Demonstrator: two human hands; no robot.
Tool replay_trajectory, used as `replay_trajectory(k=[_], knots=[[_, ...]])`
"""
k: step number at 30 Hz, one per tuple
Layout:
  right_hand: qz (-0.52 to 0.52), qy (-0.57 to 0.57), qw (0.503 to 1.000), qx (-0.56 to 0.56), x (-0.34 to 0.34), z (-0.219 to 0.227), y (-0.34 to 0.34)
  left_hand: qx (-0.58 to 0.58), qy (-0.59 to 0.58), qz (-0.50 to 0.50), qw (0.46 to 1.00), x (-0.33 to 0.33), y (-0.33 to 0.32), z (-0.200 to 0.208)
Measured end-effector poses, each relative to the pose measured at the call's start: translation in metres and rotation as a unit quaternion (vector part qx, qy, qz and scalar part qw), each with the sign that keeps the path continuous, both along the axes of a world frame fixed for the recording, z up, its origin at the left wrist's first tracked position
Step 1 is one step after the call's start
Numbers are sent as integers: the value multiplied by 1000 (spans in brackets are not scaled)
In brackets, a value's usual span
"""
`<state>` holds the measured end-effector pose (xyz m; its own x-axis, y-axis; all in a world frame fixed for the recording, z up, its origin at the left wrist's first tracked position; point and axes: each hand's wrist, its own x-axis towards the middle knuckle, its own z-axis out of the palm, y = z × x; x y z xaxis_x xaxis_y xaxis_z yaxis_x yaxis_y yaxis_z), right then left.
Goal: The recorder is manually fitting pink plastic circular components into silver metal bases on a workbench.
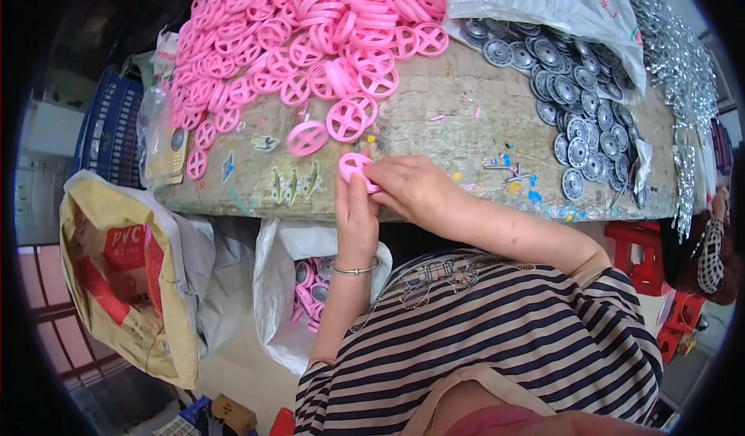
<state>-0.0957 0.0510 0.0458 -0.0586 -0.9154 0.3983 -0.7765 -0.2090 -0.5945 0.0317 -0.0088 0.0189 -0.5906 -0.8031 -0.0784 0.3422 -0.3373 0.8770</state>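
Both my hands meet above the table's near edge, around one pink plastic wheel (pixel 354 163) with spokes. My left hand (pixel 357 215) grips it from below, fingers pointing up. From the right, my right hand (pixel 419 192) closes its fingertips on the same wheel, and they hide part of it. Whether another piece is inside the wheel, I cannot tell. Just beyond my hands lie loose pink wheels (pixel 306 138), at the front of a large pink pile (pixel 303 25). To the right, grey round discs (pixel 578 153) spill from a white plastic bag (pixel 535 1).
Silver tinsel (pixel 675 56) hangs at the table's right end. Small coloured scraps (pixel 512 172) dot the worn tabletop (pixel 434 133). Below the near edge, a white bag (pixel 272 304) holds pink wheels with grey centres, beside a beige sack (pixel 77 219). Red stools (pixel 644 257) stand at right, near another person's sleeve (pixel 710 257).
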Motion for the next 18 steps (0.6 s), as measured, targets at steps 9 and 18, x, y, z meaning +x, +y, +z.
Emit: replay_trajectory(k=[9,18], knots=[[-305,303,903,1,-208,-49,-9,100,34,-43,993,-25,-9,-14],[-266,205,942,0,-259,-47,-11,113,9,-78,991,-34,-10,-17]])
